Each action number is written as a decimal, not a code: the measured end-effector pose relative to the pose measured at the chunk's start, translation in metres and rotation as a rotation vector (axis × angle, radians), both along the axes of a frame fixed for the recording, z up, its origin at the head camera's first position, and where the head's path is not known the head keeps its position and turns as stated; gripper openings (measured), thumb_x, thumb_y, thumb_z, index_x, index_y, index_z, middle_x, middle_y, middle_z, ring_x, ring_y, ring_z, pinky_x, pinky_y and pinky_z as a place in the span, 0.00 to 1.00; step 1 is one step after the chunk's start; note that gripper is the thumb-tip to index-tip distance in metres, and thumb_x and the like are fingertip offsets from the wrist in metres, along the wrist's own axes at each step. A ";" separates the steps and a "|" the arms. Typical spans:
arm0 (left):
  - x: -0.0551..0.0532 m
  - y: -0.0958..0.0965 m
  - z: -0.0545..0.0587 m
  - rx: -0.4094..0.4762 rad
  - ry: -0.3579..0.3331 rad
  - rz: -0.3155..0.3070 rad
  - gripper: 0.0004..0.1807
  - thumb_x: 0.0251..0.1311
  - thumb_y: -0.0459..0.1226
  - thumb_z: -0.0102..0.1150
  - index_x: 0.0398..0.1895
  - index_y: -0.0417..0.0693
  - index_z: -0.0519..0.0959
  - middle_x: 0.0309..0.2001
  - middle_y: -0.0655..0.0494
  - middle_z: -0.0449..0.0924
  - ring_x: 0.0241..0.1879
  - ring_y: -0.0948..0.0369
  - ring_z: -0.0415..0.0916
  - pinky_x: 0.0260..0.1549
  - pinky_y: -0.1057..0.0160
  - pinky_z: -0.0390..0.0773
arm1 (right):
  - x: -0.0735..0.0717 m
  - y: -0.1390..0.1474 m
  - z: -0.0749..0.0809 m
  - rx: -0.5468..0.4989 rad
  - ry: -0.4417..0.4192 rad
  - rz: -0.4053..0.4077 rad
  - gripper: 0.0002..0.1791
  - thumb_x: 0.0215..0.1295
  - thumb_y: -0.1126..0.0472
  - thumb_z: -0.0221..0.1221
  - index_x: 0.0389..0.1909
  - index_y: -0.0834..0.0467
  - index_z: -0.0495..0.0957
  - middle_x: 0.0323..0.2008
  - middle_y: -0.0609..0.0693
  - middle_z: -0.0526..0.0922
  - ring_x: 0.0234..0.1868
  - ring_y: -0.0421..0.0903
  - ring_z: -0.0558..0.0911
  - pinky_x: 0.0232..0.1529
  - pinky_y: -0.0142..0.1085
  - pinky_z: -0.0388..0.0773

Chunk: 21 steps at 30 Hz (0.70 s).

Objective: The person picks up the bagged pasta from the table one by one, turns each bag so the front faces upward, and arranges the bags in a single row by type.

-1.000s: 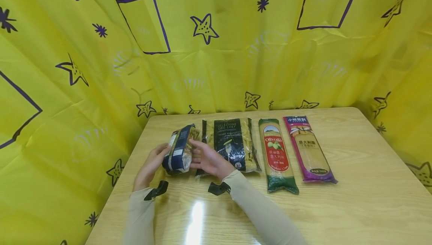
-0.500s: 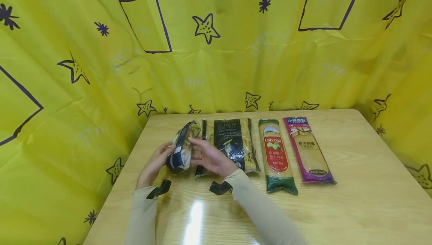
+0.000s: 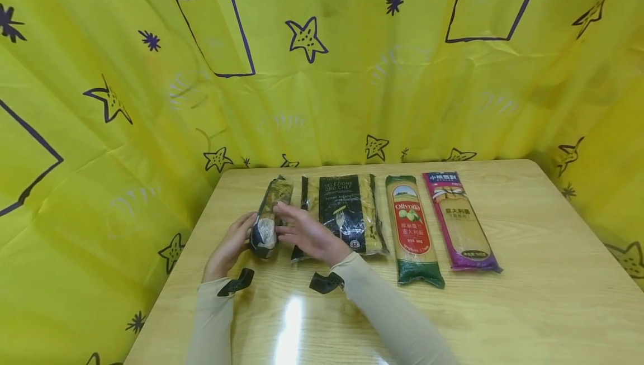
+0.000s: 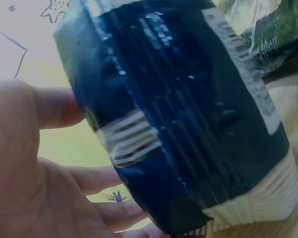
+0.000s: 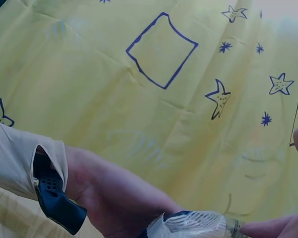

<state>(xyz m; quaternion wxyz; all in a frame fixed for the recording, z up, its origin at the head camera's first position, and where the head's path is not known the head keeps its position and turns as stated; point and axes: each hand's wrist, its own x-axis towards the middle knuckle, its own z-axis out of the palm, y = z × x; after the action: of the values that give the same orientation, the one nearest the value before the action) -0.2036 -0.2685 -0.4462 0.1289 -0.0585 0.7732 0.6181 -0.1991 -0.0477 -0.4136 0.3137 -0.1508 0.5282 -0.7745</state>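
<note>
A dark blue and yellowish pasta bag (image 3: 271,217) stands on edge at the table's left, its back seam and a white label facing the left wrist camera. My left hand (image 3: 233,245) lies along its left side, and in the left wrist view the fingertips touch the bag's edge. From the other side my right hand (image 3: 312,233) reaches toward it with fingers extended, touching or nearly touching the front. Close to its right is a black-labelled bag of penne (image 3: 347,214), lying flat. In the right wrist view only the striped end of the pasta bag (image 5: 198,223) shows.
Farther right lie a red-and-green Olivoilà spaghetti packet (image 3: 413,231) and a purple-edged spaghetti packet (image 3: 462,222). They rest on a light wooden table (image 3: 548,298). A yellow curtain (image 3: 342,108) hangs right behind and beside the table.
The pasta bag has turned from leaning with its blue back visible to standing narrower and more upright, its yellowish face toward the right. Both hands have stayed close to it.
</note>
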 end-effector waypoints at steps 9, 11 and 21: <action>0.000 -0.006 -0.005 0.052 -0.018 0.001 0.36 0.84 0.48 0.30 0.81 0.30 0.45 0.80 0.30 0.48 0.77 0.32 0.53 0.77 0.33 0.56 | -0.001 -0.007 -0.007 0.006 0.034 0.027 0.40 0.82 0.41 0.39 0.82 0.63 0.47 0.84 0.62 0.44 0.82 0.65 0.51 0.83 0.57 0.50; 0.001 -0.008 -0.004 0.047 -0.018 0.000 0.37 0.84 0.49 0.30 0.81 0.30 0.43 0.80 0.30 0.46 0.78 0.31 0.51 0.77 0.33 0.55 | 0.000 -0.009 -0.008 0.000 0.033 0.031 0.40 0.82 0.42 0.38 0.82 0.63 0.47 0.84 0.62 0.45 0.83 0.65 0.51 0.83 0.58 0.50; 0.006 -0.005 0.023 -0.093 0.043 0.002 0.38 0.83 0.51 0.34 0.81 0.32 0.47 0.81 0.31 0.47 0.80 0.36 0.49 0.78 0.34 0.55 | 0.002 -0.016 -0.017 0.016 0.033 0.033 0.38 0.82 0.40 0.38 0.81 0.61 0.53 0.84 0.59 0.46 0.83 0.64 0.49 0.83 0.61 0.46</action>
<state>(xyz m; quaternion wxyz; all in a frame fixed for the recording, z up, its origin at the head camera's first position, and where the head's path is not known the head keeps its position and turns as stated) -0.1979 -0.2733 -0.4237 0.1087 -0.0517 0.8038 0.5826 -0.1973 -0.0638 -0.4304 0.3189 -0.1699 0.5370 -0.7623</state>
